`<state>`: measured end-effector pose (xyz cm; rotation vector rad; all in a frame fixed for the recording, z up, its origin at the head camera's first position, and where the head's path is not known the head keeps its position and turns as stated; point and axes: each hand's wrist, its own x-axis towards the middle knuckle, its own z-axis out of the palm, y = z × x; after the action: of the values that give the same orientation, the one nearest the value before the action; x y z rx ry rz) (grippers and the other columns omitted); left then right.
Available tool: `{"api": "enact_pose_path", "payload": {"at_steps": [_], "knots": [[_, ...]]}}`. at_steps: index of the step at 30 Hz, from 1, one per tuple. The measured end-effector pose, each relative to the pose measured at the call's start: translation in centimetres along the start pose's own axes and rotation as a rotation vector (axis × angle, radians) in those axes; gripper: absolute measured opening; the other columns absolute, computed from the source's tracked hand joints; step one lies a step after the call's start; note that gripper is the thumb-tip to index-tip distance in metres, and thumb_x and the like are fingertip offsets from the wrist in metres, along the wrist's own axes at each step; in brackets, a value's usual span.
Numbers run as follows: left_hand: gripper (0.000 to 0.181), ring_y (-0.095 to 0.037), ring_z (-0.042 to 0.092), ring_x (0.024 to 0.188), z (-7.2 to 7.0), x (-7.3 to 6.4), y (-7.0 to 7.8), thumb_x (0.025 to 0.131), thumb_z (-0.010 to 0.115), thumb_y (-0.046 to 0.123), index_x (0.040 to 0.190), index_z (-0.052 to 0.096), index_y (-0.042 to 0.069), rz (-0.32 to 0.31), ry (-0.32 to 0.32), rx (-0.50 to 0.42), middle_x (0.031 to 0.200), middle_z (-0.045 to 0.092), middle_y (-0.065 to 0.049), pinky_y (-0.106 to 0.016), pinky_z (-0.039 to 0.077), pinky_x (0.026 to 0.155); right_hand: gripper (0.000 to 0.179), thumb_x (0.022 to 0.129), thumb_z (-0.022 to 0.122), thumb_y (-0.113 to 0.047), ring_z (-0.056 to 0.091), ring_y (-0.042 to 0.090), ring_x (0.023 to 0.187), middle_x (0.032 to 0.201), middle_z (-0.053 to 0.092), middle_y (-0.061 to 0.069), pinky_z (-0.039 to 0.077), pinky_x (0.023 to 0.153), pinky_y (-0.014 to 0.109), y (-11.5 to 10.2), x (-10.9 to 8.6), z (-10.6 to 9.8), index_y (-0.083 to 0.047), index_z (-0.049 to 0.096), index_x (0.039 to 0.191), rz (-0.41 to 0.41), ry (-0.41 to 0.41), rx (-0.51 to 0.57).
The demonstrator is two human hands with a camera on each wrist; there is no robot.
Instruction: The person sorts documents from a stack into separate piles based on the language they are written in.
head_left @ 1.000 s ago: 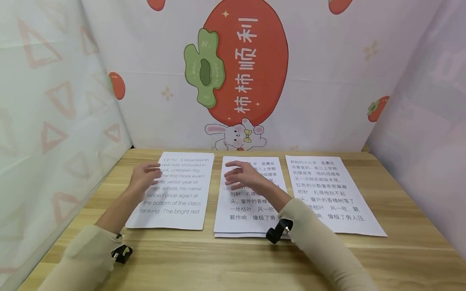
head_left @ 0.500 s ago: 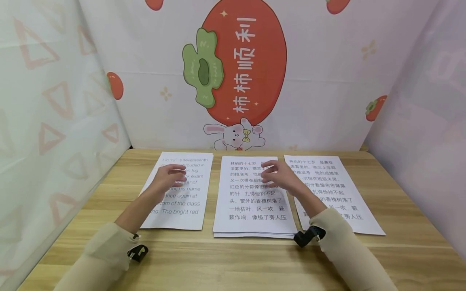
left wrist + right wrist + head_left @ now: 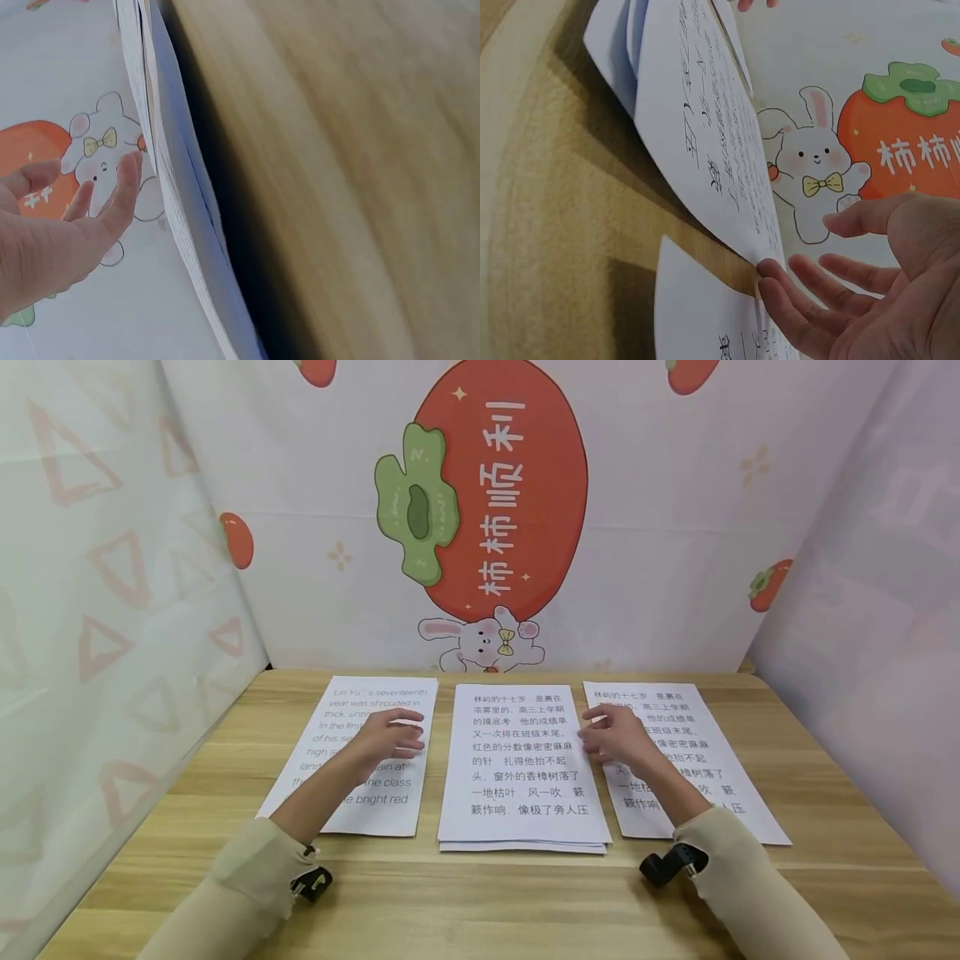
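Observation:
Three printed paper piles lie in a row on a wooden table. My left hand (image 3: 386, 739) is over the left sheet of English text (image 3: 375, 814), its fingers loosely bent with nothing between them. Between the hands lies the middle stack of Chinese text (image 3: 517, 760), its lower edge showing more than one sheet. My right hand (image 3: 618, 739) hovers at the left side of the right sheet of Chinese text (image 3: 712, 810). In the right wrist view the fingers of the right hand (image 3: 870, 292) are spread and hold nothing. The left wrist view shows the left hand (image 3: 67, 232) likewise holding nothing.
Behind the wooden table (image 3: 487, 902) hangs a white cloth backdrop (image 3: 660, 568) with a large persimmon and a rabbit print. Cloth walls (image 3: 112, 610) stand at both sides. A black wrist camera (image 3: 671, 864) sits at the right cuff.
Both hands have moved to the right above the papers. The right hand has gone from the middle stack to the right sheet, uncovering the middle text. The papers lie where they were.

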<state>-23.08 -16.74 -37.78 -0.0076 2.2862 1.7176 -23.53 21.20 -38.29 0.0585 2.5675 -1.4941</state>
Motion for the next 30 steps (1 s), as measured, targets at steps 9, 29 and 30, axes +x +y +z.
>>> {"api": "enact_pose_path", "payload": {"at_steps": [9,29,30], "knots": [[0.044,-0.027,0.074,0.100,1.7,0.2,0.0,0.101,0.056,0.002,0.144,0.052,-0.005,-0.112,-0.050,-0.050,0.123,0.065,-0.026,-0.035,0.062,0.090,0.048,0.099,0.067,-0.010,0.075,0.026,0.091,0.121,0.064,0.027,0.065,0.075,0.036,0.4,-0.2,-0.1,0.007,0.051,0.141,0.035,-0.003,0.013],[0.045,-0.035,0.071,0.113,2.7,0.0,-0.1,0.099,0.058,0.003,0.142,0.051,-0.005,-0.117,-0.095,-0.127,0.136,0.057,-0.029,-0.038,0.061,0.095,0.046,0.100,0.060,-0.005,0.076,0.021,0.084,0.125,0.064,0.029,0.066,0.074,0.035,0.8,-0.5,-0.1,0.009,0.050,0.142,0.069,-0.022,0.186],[0.044,-0.035,0.071,0.113,2.7,0.1,-0.1,0.099,0.058,0.003,0.142,0.051,-0.005,-0.117,-0.094,-0.129,0.135,0.058,-0.029,-0.038,0.061,0.094,0.045,0.100,0.060,-0.005,0.076,0.021,0.084,0.125,0.064,0.029,0.066,0.074,0.035,0.9,-0.5,-0.1,0.009,0.050,0.142,0.069,-0.023,0.190]]}}
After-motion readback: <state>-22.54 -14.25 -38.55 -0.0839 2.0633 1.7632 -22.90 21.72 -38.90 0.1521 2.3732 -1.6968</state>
